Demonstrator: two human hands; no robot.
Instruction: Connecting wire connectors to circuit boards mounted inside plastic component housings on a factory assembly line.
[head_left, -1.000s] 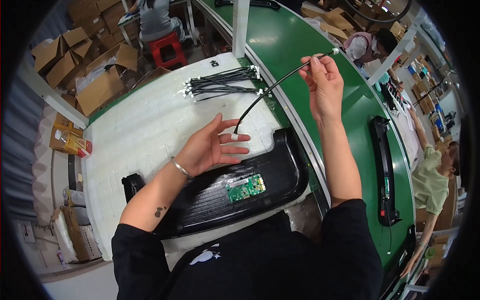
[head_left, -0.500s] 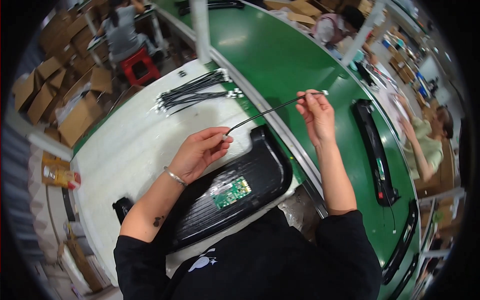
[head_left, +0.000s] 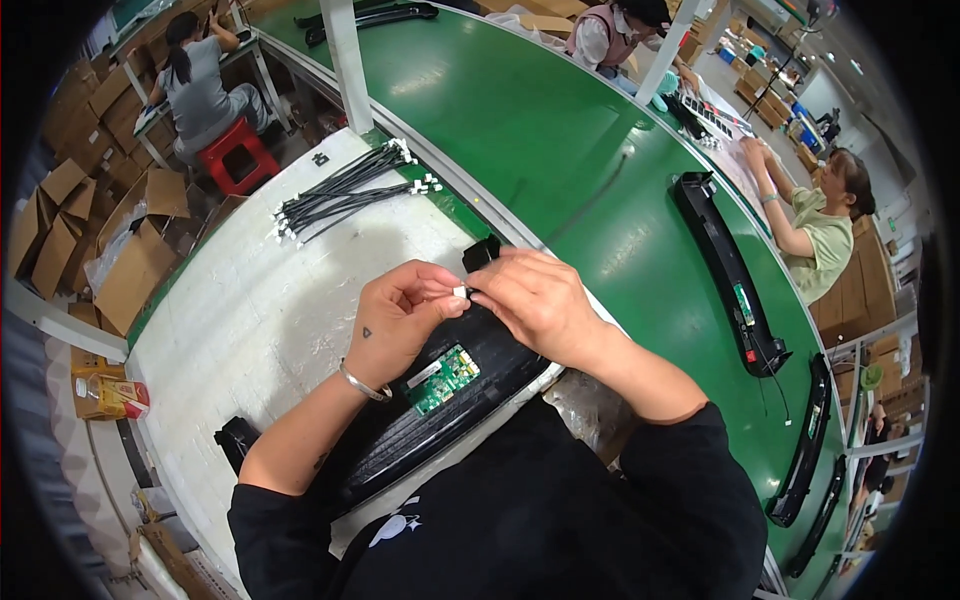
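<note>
Both my hands meet above a black plastic housing (head_left: 395, 452). My left hand (head_left: 402, 318) pinches a white connector (head_left: 461, 292) at the end of a black cable. My right hand (head_left: 538, 302) closes its fingers right beside that connector, gripping the cable; most of the cable is hidden by the hands. Just below them, a green circuit board (head_left: 443, 380) lies on the ribbed face of the housing. Farther off on the white foam-covered table (head_left: 200, 350) rests a bundle of black cables (head_left: 340, 195) with white connectors.
To the right, a green conveyor (head_left: 600, 270) carries a long black housing (head_left: 730, 275) with a small board, and more black parts. A white post (head_left: 350, 70) rises at the table's far corner. Open cartons (head_left: 140, 260) stand at left. Other people sit working beyond the table and conveyor.
My right hand has come down and left from over the conveyor to meet my left hand. The cable, earlier stretched between them, is now mostly hidden. The whole view has shifted slightly.
</note>
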